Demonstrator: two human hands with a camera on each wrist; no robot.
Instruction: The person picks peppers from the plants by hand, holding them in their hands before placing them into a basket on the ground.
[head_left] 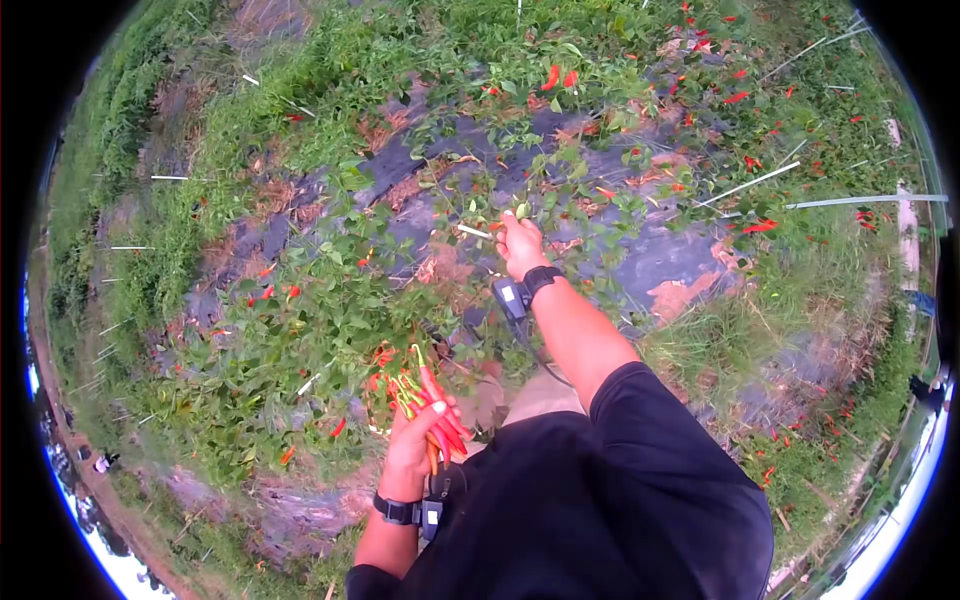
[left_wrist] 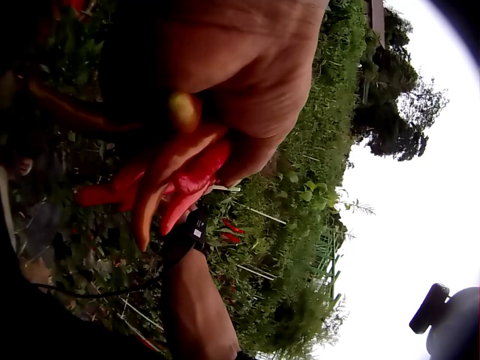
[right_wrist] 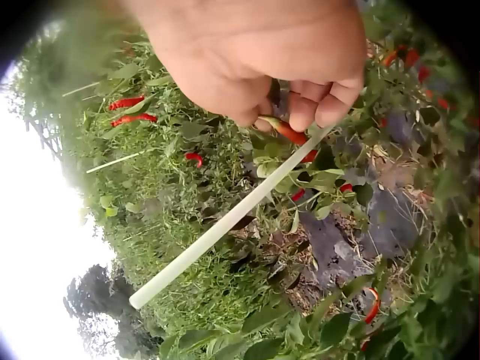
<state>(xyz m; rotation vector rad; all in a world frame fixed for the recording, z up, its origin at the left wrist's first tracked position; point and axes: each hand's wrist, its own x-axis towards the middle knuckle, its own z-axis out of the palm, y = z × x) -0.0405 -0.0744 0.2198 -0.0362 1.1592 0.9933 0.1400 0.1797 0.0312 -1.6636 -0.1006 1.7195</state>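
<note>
My left hand [head_left: 406, 452], low in the head view, grips a bunch of red chili peppers [head_left: 448, 432] with green stems, its thumb lying across them. In the left wrist view the tips of these chili peppers [left_wrist: 161, 178], some orange-brown, stick out below the palm. My right hand [head_left: 522, 246] reaches forward among the pepper plants. In the right wrist view its curled fingers and thumb pinch an orange-red chili pepper [right_wrist: 288, 133]. A pale stake [right_wrist: 225, 223] slants past the fingertips there.
Leafy pepper plants [head_left: 330, 290] with scattered red fruit spread around both hands. Black mulch sheeting [head_left: 640, 250] with dry leaves shows between them. Thin white stakes [head_left: 750, 185] stand among the rows. A cable runs by the right wrist.
</note>
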